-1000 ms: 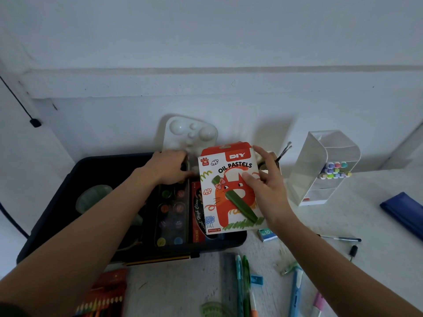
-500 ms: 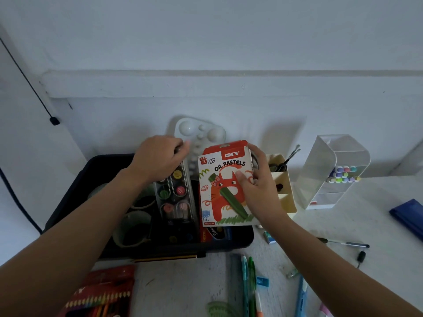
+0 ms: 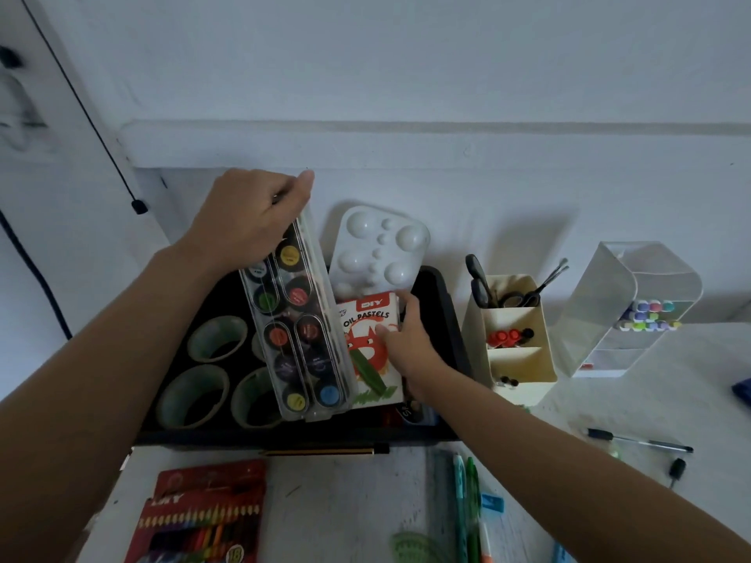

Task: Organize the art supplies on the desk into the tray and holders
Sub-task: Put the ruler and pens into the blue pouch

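Head view: the left hand (image 3: 248, 221) grips the far end of the clear paint case (image 3: 300, 331), with the fingers curled over its top edge. The case's long axis runs from the front wall of the black tray (image 3: 244, 437) up and away toward the tray's back. The far end is lifted and leans a little left. The near end sits low inside the tray.

Just right of the case, also inside the tray, the oil pastels box (image 3: 372, 351) lies with its long axis front to back and its title end toward the tray's back. The case overlaps its left edge. The right hand (image 3: 406, 343) holds the box at its far right corner, thumb on the printed face.

The tray sits on a white desk (image 3: 345, 501) against a pale wall (image 3: 406, 75).

The case shows two rows of round paint pans in yellow, green, red, blue and dark tones. The box is white and red with a red cartoon animal and a green pastel stick.

Tape rolls (image 3: 195, 396) stand in the tray's left half, and a white palette (image 3: 380, 249) leans at its back.
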Demonstrator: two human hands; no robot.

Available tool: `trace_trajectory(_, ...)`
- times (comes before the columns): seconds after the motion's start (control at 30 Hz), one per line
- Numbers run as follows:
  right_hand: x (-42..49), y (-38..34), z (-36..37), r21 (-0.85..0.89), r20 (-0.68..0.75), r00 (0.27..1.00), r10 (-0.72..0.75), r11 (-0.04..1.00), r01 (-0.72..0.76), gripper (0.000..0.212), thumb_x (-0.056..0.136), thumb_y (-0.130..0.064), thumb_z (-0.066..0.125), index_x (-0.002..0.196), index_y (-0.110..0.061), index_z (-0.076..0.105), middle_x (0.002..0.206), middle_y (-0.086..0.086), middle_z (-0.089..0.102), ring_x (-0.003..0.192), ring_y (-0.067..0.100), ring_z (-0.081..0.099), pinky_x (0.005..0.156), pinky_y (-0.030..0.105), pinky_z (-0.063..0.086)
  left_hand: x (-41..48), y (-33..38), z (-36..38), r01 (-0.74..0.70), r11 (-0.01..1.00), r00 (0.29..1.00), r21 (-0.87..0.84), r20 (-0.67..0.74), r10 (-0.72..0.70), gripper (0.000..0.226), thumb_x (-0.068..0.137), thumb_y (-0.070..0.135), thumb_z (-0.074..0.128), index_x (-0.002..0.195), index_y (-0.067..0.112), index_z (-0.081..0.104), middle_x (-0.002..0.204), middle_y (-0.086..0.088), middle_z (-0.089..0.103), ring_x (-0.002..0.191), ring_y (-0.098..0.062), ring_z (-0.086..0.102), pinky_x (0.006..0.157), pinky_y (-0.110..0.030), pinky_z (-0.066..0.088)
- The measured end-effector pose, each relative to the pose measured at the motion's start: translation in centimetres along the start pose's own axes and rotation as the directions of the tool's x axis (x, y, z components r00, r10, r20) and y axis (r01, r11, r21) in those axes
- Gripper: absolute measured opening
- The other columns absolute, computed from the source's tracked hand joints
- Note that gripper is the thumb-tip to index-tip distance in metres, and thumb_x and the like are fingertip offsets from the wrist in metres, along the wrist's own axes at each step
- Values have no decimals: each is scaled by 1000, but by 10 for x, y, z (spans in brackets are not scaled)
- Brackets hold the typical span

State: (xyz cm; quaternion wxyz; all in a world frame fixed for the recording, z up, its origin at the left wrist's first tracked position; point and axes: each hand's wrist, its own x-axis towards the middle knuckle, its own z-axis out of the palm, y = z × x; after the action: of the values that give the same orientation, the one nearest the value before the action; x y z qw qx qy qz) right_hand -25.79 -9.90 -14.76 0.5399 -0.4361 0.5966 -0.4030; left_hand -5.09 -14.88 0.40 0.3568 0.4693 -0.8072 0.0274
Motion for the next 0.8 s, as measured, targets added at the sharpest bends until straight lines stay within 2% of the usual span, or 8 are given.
trace_trajectory(0.13, 8, 7, 5, -195, 27, 998, 65, 979, -58, 51, 101, -11, 41, 147, -25, 29, 118, 8, 63, 104, 26, 66, 93, 48, 56, 2, 0, -2, 14, 1000, 998, 7, 65, -14, 86, 95, 67, 25, 84, -7, 68, 61, -21, 61, 59, -34, 59, 65, -26, 40)
trace_trajectory(0.2, 7, 4, 7, -342, 82, 996, 34, 940, -3, 52, 100, -11, 41, 149, -21, 27, 124, 13, 63, 108, 30, 63, 97, 47, 53, 3, 1, -1, 21, 1000, 995, 13, 99, -22, 88, 93, 68, 23, 86, -7, 69, 56, -18, 58, 58, -32, 58, 63, -23, 39)
trace_trajectory(0.3, 11, 3, 10, -630, 100, 995, 14, 775, 53, 58, 100, -14, 45, 152, -8, 20, 136, 21, 54, 121, 38, 54, 103, 44, 44, 5, 2, 2, 34, 999, 991, 22, 128, -37, 84, 95, 65, 25, 85, -7, 68, 47, -7, 46, 51, -27, 52, 59, -21, 35)
trace_trajectory(0.43, 5, 0, -10, -878, 138, 988, 73, 471, 87, 38, 102, -27, 48, 133, -4, 49, 144, 18, 41, 138, 39, 29, 119, 46, 19, 7, 2, 5, 22, 999, 991, 31, 134, -26, 77, 99, 59, 29, 78, -6, 65, 45, 0, 38, 46, -20, 43, 56, -22, 31)
trace_trajectory(0.5, 2, 3, -15, -894, 142, 989, 36, 433, 113, 36, 104, -29, 48, 128, -3, 54, 140, 18, 41, 130, 36, 36, 113, 41, 29, 7, 1, 5, 11, 1000, 989, 21, 144, -14, 77, 100, 58, 29, 77, -6, 65, 44, 2, 37, 45, -21, 43, 56, -25, 31)
trace_trajectory(0.63, 4, 10, -12, -866, 163, 986, -24, 475, 155, 41, 102, -35, 55, 126, -2, 54, 132, 16, 46, 109, 28, 55, 92, 35, 49, 9, 1, 9, 12, 1000, 986, -11, 166, -10, 73, 105, 53, 34, 68, -5, 58, 45, -2, 41, 42, -17, 39, 58, -31, 33)
trace_trajectory(0.73, 3, 8, -15, -839, 157, 985, -78, 516, 175, 34, 99, -36, 60, 114, -5, 59, 123, 13, 53, 96, 23, 56, 76, 28, 45, 13, 2, 14, 45, 999, 980, -4, 193, -43, 67, 108, 47, 39, 62, -1, 48, 45, -1, 38, 43, -18, 37, 58, -31, 37)
trace_trajectory(0.8, 4, 8, -19, -814, 141, 984, -106, 553, 176, 23, 95, -34, 67, 88, -15, 55, 111, 9, 60, 86, 17, 54, 63, 22, 40, 17, 3, 19, 55, 998, 974, 3, 218, -54, 64, 107, 46, 40, 58, 5, 39, 46, 0, 36, 43, -18, 36, 59, -31, 37)
